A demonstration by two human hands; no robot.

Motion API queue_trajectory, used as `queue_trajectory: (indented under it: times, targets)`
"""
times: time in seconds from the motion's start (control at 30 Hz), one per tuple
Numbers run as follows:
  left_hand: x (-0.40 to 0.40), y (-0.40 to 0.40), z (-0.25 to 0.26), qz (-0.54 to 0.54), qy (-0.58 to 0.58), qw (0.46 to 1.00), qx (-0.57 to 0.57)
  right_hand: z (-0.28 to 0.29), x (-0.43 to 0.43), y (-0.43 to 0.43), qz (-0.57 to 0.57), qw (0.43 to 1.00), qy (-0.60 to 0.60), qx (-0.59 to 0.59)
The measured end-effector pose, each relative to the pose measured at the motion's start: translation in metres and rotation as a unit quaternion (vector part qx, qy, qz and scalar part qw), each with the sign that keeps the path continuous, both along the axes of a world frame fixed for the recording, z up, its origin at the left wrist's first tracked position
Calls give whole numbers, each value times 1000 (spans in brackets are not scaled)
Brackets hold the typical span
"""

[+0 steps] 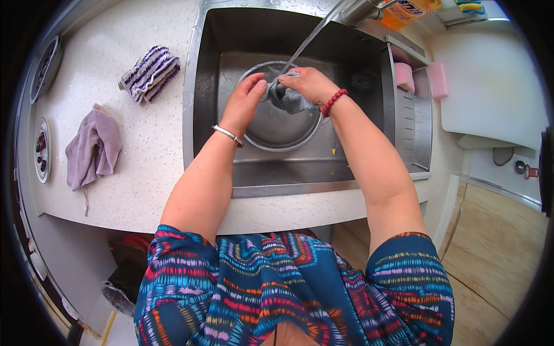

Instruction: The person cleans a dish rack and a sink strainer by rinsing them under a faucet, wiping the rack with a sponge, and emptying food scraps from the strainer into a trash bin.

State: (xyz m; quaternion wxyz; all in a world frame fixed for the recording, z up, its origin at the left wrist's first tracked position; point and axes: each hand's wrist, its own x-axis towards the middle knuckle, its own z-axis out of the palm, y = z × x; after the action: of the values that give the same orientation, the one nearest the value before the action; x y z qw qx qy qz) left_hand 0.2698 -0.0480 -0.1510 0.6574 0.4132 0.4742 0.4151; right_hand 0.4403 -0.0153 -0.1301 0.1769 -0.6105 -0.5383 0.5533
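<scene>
Both hands are over a round metal basin (281,136) that stands in the stainless steel sink (303,171). My right hand (311,84) grips a wet grey cloth (296,101), which hangs down over the basin. At the cloth's left end is my left hand (246,99), its thumb and fingers closed around the edge. A stream of water (309,39) runs from the faucet (357,13) down to the cloth between my hands. The basin's floor shows below the cloth.
On the left counter lie a folded purple-and-white striped cloth (151,75) and a mauve cloth (94,145). Beside them stand an oval dish with dark fruit (42,149) and a bowl (45,69). Pink sponges (438,81), a white board (489,86) and an orange bottle (402,13) sit right.
</scene>
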Motion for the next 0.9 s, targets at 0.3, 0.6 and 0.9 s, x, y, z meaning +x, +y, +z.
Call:
queue_trajectory:
  times: [0.3,0.6,0.9]
  targets:
    - [-1,-2,-10,-190,-234,935,-187,26,-29,-12,-262,938,120,190]
    - [-3,-7,-19,-76,-266,925,-262,19,-23,-65,137,920,-129,344]
    - [6,-5,3,-89,-153,955,-237,50,156,100,-369,761,-77,528]
